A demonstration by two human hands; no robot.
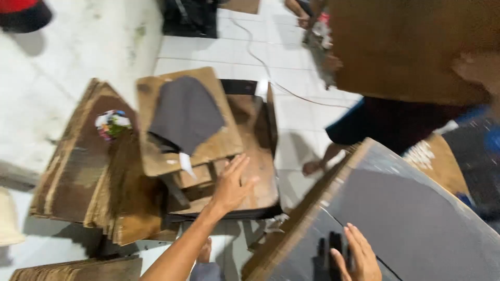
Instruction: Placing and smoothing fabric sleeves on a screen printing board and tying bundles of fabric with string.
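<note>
L hand [232,183] flat, fingers spread, on cardboard pieces [208,151] at low wooden bench's [263,177] front edge. R hand [359,257] open, resting on big grey-faced board stack [396,224]. Risk: loose pieces slide off w/ a push.

- The board [187,122] under the left hand [232,184] looks like brown cardboard or thin wood, matt and worn, with scuffed edges.
- The dark sheet [185,112] on it is grey, matt and slightly grainy, like felt or sanding paper.
- The stack of boards [78,156] to the side shows rough, layered brown edges.
- The big panel [416,224] by the right hand [359,257] has a smooth dark grey face with a faint sheen and a raw brown edge.
- The floor [219,54] is white tile, smooth and lightly glossy.
</note>
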